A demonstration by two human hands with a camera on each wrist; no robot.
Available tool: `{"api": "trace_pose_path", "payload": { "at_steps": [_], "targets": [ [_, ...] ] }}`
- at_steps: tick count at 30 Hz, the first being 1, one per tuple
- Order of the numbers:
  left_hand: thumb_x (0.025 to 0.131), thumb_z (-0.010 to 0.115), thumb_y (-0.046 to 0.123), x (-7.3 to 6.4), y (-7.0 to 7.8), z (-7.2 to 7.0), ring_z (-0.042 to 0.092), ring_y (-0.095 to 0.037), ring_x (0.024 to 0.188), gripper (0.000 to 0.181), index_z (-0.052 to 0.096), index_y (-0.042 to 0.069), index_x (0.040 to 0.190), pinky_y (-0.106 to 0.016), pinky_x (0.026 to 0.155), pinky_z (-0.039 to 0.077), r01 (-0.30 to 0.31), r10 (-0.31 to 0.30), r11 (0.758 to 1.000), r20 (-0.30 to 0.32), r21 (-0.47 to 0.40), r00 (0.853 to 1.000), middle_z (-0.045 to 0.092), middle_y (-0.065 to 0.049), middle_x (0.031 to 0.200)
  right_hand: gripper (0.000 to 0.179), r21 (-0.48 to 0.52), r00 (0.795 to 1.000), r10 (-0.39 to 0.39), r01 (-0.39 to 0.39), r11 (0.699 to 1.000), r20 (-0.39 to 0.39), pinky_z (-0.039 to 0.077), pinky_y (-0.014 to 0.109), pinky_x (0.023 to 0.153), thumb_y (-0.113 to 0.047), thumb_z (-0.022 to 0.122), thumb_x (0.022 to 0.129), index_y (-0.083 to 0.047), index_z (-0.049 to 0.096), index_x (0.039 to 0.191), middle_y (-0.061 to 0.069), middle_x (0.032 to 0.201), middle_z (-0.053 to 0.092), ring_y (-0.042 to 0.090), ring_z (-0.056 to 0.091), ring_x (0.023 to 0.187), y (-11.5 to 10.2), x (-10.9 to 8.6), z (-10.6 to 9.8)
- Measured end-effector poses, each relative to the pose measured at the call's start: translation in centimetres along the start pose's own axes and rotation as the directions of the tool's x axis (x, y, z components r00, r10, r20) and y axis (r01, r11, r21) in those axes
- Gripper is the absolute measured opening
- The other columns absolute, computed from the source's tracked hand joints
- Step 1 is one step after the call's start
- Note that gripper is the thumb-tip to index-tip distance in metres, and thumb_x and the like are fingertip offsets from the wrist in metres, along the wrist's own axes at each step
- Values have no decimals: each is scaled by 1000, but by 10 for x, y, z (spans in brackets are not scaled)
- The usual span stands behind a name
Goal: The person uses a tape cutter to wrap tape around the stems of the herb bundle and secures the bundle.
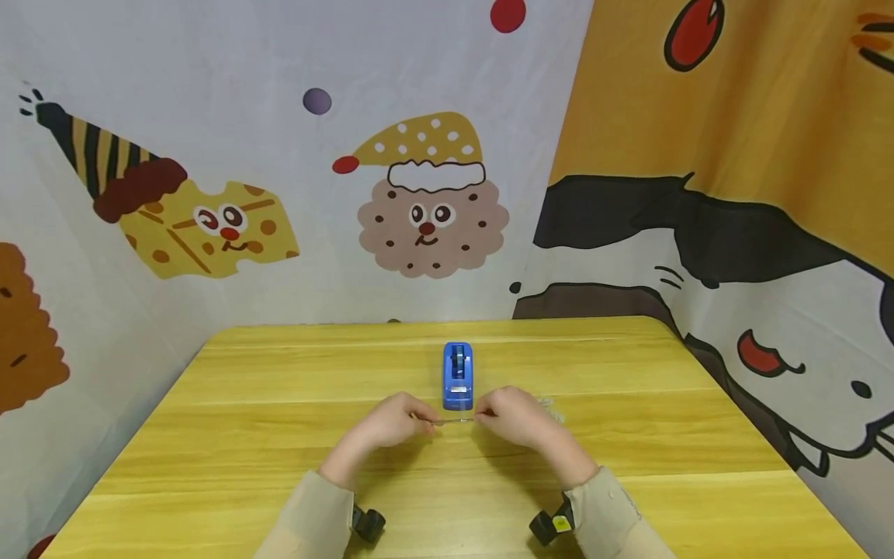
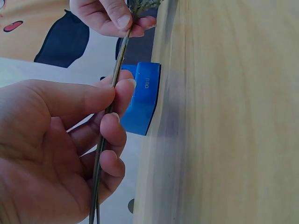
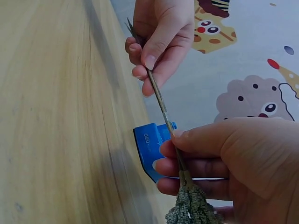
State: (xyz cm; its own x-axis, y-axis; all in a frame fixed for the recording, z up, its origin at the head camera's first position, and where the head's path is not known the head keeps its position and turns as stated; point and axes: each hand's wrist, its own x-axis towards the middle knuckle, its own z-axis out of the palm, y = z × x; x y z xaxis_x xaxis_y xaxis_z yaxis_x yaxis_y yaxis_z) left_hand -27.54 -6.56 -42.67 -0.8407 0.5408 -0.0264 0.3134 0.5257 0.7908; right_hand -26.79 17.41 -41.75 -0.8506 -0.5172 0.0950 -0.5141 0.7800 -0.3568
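Observation:
Between both hands, thin brown stems (image 1: 457,421) of what looks like dried flowers are held roughly level, just in front of a blue tape dispenser (image 1: 458,380). My left hand (image 1: 398,419) pinches them with thumb and fingers toward the cut ends, which split apart in the right wrist view. Near the head end, my right hand (image 1: 513,415) grips the stems; the grey-green clustered flower heads (image 3: 191,205) stick out past it. A shiny patch shows on the stems between the hands; it may be clear tape, but I cannot tell for sure.
The dispenser stands on a yellow wood-grain table (image 1: 279,388), near its middle, close beyond the fingertips. A cartoon-printed curtain (image 1: 279,46) hangs behind the table and along its sides. Dark wrist cameras (image 1: 368,525) sit at both cuffs.

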Motion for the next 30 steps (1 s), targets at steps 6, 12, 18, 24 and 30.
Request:
{"api": "trace_pose_path", "payload": {
  "at_steps": [6, 12, 18, 24, 30],
  "targets": [
    [89, 67, 9, 0, 0, 0, 62, -22, 95, 15, 76, 9, 101, -42, 80, 51, 12, -12, 1000, -23, 12, 1000, 71, -5, 103, 7, -12, 999, 18, -18, 1000, -44, 50, 25, 63, -15, 69, 88, -14, 73, 82, -6, 78, 68, 3, 53, 63, -2, -1, 1],
    [92, 60, 8, 0, 0, 0, 59, -19, 90, 18, 75, 10, 103, -41, 77, 48, 11, -11, 1000, -34, 6, 999, 71, -5, 102, 9, -22, 997, 13, -14, 1000, -71, 48, 24, 60, -14, 70, 86, -16, 71, 78, -9, 74, 65, 2, 51, 61, -2, 0, 3],
    [94, 55, 6, 1, -2, 2, 58, -17, 81, 22, 74, 8, 105, -37, 71, 47, 12, -12, 1000, -12, -4, 1000, 71, -4, 95, 10, -40, 996, 28, -31, 999, -80, 47, 22, 58, -15, 71, 86, -17, 69, 76, -10, 71, 62, 2, 50, 59, -1, 1, 7],
    [92, 56, 2, 1, -2, 2, 50, -13, 68, 22, 73, 4, 105, -28, 63, 41, 9, -8, 1000, 13, -25, 1000, 69, -4, 81, 13, -31, 996, 57, -60, 998, -75, 44, 25, 55, -18, 68, 89, -16, 70, 77, -11, 70, 59, 5, 47, 57, -2, 0, 3],
    [90, 56, 0, 1, -1, 0, 51, -16, 71, 25, 74, 5, 106, -31, 65, 43, 12, -12, 1000, 2, -19, 1000, 71, -7, 89, 19, -53, 996, 81, -84, 995, -47, 39, 27, 53, -18, 63, 93, -13, 73, 77, -10, 63, 53, 7, 41, 53, -4, -2, -3]
  ]
}}
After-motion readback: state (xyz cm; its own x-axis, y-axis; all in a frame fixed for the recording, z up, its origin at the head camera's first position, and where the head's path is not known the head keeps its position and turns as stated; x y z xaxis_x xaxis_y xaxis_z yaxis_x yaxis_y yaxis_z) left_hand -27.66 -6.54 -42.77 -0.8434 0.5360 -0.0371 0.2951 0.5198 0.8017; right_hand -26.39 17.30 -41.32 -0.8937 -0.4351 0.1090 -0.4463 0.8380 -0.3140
